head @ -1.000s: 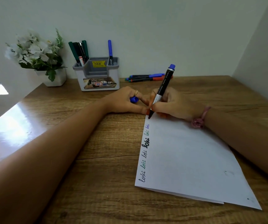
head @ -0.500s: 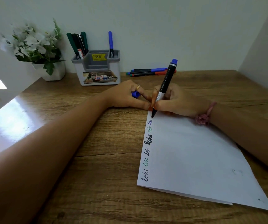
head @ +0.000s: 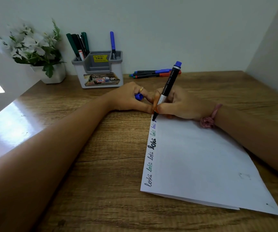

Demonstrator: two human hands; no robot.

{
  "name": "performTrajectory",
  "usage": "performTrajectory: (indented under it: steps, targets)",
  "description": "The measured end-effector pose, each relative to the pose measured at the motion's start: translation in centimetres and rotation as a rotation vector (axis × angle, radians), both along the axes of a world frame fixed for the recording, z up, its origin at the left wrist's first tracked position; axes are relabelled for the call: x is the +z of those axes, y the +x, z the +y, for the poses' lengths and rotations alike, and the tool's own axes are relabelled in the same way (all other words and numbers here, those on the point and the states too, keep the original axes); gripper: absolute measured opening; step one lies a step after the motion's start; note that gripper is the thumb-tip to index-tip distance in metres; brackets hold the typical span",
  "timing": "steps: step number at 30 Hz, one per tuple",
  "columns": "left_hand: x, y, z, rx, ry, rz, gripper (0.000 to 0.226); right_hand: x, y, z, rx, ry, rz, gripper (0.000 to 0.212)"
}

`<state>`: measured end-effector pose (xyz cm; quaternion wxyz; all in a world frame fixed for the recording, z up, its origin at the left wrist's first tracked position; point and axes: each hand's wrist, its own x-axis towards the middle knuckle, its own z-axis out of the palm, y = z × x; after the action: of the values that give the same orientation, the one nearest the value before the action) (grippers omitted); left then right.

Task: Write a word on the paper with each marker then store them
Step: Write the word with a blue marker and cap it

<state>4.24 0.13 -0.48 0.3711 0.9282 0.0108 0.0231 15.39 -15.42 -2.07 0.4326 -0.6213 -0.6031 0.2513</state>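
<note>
My right hand (head: 179, 104) grips a black marker (head: 169, 82) with a blue end, its tip touching the far left corner of the white paper (head: 202, 164). A fresh dark stroke shows at the tip. Several small written words run down the paper's left edge. My left hand (head: 128, 98) rests on the desk beside the paper's corner and holds the blue cap (head: 138, 96) in curled fingers. A grey and white pen holder (head: 99, 71) at the back holds several dark and green markers (head: 79, 46) and one blue marker (head: 112, 45). Three more markers (head: 153, 73) lie on the desk behind my right hand.
A white pot of white flowers (head: 34, 52) stands at the back left. The wooden desk (head: 101, 148) meets walls at the back and on the right. Its left edge is glossy with window light.
The marker's tip has come down onto the paper's top corner and left a dark mark. Both hands stay in place; the view has shifted slightly.
</note>
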Motion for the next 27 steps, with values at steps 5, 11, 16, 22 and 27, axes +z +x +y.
performTrajectory:
  steps: [5,11,16,22,27]
  targets:
    - [-0.08,-0.02,-0.04,0.009,-0.013,-0.015,0.017,-0.06,0.25,-0.10,-0.029,-0.006,0.008,0.018]
    - [-0.06,0.03,-0.07,-0.007,-0.013,-0.009,0.026,-0.11,0.40,-0.03,-0.052,-0.004,-0.019,0.014]
    - [-0.20,0.14,0.08,-0.009,0.006,-0.020,0.025,-0.10,0.17,0.02,-0.060,0.016,-0.017,0.020]
    - [-0.10,0.08,0.17,-0.006,-0.006,-0.002,0.016,-0.18,0.22,-0.02,-0.093,0.042,-0.010,0.019]
    - [-0.17,0.06,0.23,-0.002,-0.010,-0.013,0.016,-0.16,0.05,0.05,-0.102,0.034,-0.035,0.029]
